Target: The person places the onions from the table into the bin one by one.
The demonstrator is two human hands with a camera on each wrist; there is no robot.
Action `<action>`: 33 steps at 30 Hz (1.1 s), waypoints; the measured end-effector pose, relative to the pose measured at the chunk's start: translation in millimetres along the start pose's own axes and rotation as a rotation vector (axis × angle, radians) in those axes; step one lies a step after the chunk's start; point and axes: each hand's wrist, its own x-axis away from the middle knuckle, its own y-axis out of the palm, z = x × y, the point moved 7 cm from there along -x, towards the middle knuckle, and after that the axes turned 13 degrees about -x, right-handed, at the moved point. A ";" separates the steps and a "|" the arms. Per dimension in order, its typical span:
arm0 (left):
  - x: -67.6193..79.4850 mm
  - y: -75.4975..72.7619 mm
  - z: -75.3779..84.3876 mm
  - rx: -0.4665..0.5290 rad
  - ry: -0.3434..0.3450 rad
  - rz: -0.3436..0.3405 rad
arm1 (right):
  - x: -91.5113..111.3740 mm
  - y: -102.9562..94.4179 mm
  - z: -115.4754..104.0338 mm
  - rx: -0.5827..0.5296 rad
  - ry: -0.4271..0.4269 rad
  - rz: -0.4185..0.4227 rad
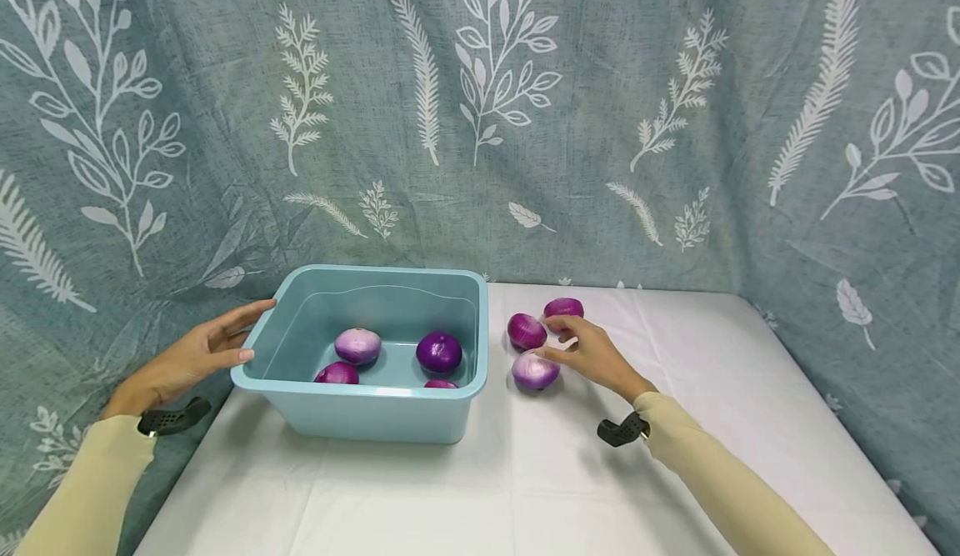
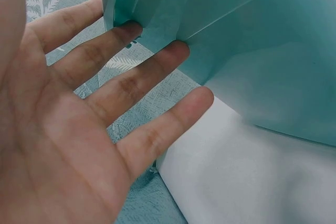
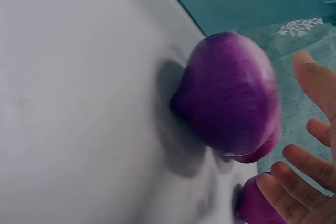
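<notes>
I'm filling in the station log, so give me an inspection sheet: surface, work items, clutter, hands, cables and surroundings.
Surface: white tabletop, faint creases.
Work items: blue bin upright on the tabletop; four purple onions visible inside, two partly hidden by its front wall; three loose onions right of it.
Clutter: nothing seen.
Left hand: at the bin's left rim, fingers spread.
Right hand: over the loose onions, apart from the paler one; contact with the others unclear.
Wrists: black straps on both.
Cables: nothing seen.
Surroundings: blue-green curtain with white leaf prints, behind and at both sides.
</notes>
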 end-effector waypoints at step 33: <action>0.3 -0.3 -3.7 -0.012 -0.016 0.006 | 25.0 26.1 23.1 -0.062 0.072 -0.087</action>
